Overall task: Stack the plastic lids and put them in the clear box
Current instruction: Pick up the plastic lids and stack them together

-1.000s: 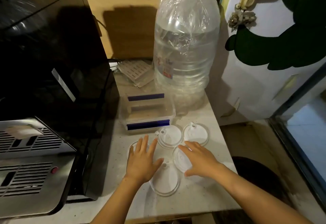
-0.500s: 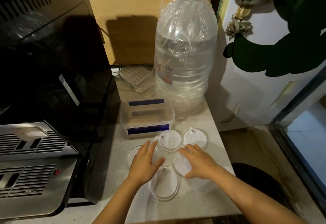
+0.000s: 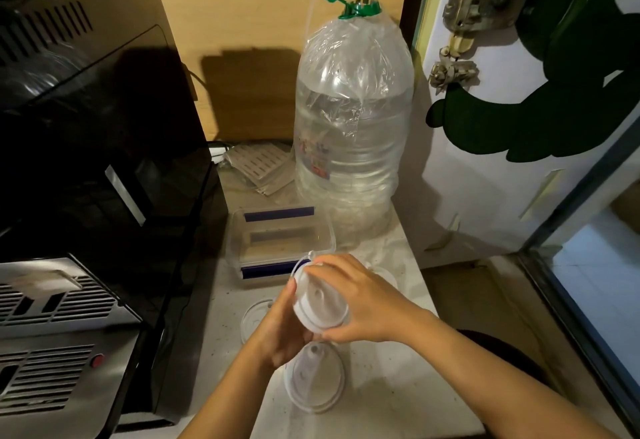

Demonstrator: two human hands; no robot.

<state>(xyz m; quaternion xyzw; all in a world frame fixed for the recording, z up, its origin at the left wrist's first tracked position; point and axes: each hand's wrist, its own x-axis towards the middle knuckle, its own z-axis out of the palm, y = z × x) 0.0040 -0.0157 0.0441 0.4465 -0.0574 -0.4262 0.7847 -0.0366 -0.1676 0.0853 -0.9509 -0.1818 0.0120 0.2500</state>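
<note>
Both hands hold white plastic lids (image 3: pixel 317 302) lifted above the counter and tilted on edge. My left hand (image 3: pixel 282 329) cups them from below and the left; my right hand (image 3: pixel 353 300) covers them from the right. How many lids are pressed together there I cannot tell. One lid (image 3: pixel 314 381) lies flat on the counter just below the hands. Another lid (image 3: pixel 254 317) lies to the left, partly hidden by my left hand. A further lid (image 3: pixel 386 274) peeks out behind my right hand. The clear box (image 3: pixel 280 248), with blue clips, stands open behind the lids.
A big water bottle (image 3: pixel 353 127) with a green cap stands behind the box. A black and steel appliance (image 3: pixel 86 196) fills the left side. The pale counter (image 3: pixel 398 397) ends at the right, beside a white door (image 3: pixel 485 179). Flat packets (image 3: pixel 258 167) lie at the back.
Both hands were flat on lids on the counter. They have come together and lifted lids off the surface, tilted upright. The view has also moved closer.
</note>
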